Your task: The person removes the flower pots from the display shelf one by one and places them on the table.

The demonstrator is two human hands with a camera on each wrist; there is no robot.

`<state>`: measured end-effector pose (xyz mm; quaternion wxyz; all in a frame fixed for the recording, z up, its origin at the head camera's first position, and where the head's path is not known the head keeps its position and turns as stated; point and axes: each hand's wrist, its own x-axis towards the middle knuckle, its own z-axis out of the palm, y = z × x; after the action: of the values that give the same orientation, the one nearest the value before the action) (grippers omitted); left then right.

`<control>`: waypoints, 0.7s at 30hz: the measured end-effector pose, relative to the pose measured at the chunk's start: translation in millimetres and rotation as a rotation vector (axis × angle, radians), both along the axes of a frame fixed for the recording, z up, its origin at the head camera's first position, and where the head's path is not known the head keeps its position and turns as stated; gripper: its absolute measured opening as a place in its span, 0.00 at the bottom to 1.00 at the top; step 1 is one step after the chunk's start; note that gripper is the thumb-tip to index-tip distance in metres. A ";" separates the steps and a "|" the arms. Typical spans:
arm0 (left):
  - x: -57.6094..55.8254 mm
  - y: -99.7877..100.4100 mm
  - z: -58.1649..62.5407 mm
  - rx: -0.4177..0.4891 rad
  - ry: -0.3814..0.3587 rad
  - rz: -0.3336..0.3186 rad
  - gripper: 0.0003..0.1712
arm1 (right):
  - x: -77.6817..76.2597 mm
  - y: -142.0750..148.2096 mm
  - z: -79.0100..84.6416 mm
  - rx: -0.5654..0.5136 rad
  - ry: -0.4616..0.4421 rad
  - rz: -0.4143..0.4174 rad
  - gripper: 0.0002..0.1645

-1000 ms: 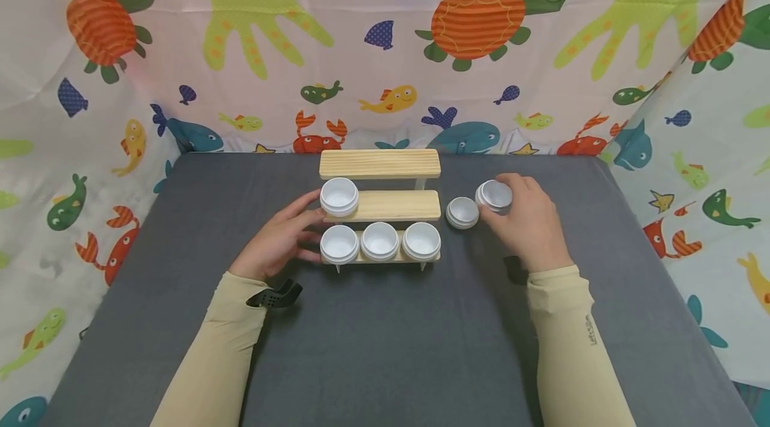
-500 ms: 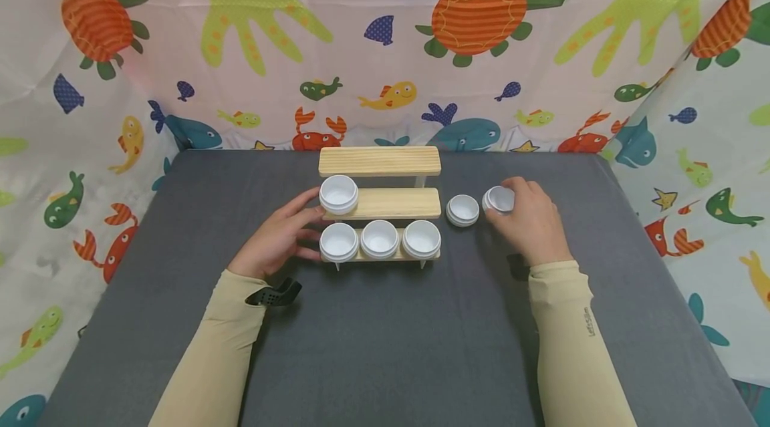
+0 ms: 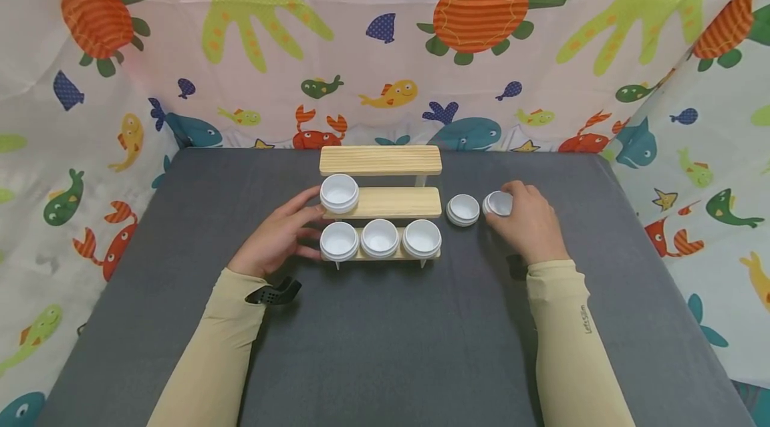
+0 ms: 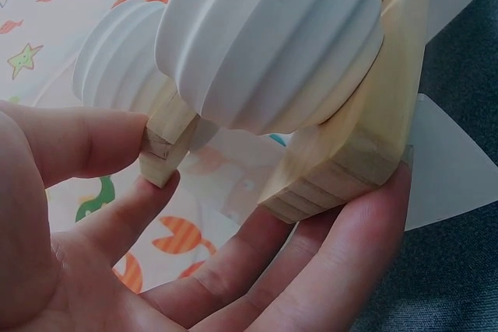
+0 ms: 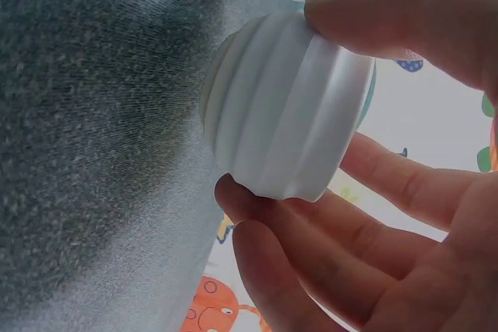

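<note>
My left hand (image 3: pixel 279 233) steadies a three-tier wooden stand (image 3: pixel 400 203) at its left end. In the left wrist view, thumb and index finger pinch the end of one board (image 4: pixel 167 134), while other fingers touch the lower board (image 4: pixel 334 169). On the middle tier's left end sits a small white ribbed pot (image 3: pixel 339 193), right above that hand. My right hand (image 3: pixel 529 223) holds another white ribbed pot (image 5: pixel 288 106) by its sides, thumb on one side and fingertips on the other, low over the cloth. A matching pot (image 3: pixel 463 210) stands between it and the stand.
Three white pots line the front tier, the middle one (image 3: pixel 379 238) among them. The top tier (image 3: pixel 380 160) is bare wood. Grey cloth (image 3: pixel 385 347) covers the table, and a sea-animal curtain (image 3: pixel 252 99) hangs behind and along both sides.
My right hand has moved slightly right and lower with its pot, widening the gap to the neighbouring pot, then stayed nearly still. The left hand keeps its place on the stand.
</note>
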<state>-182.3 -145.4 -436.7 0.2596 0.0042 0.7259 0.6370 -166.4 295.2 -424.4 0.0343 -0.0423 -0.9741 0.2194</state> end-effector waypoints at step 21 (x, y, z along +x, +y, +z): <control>-1.4 -0.3 -0.5 0.010 -0.006 -0.007 0.38 | -2.3 1.9 -7.7 0.001 0.013 0.010 0.34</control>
<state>-183.7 -145.7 -437.2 0.2642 0.0062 0.7218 0.6397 -168.7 297.1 -432.1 0.0395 -0.0362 -0.9742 0.2191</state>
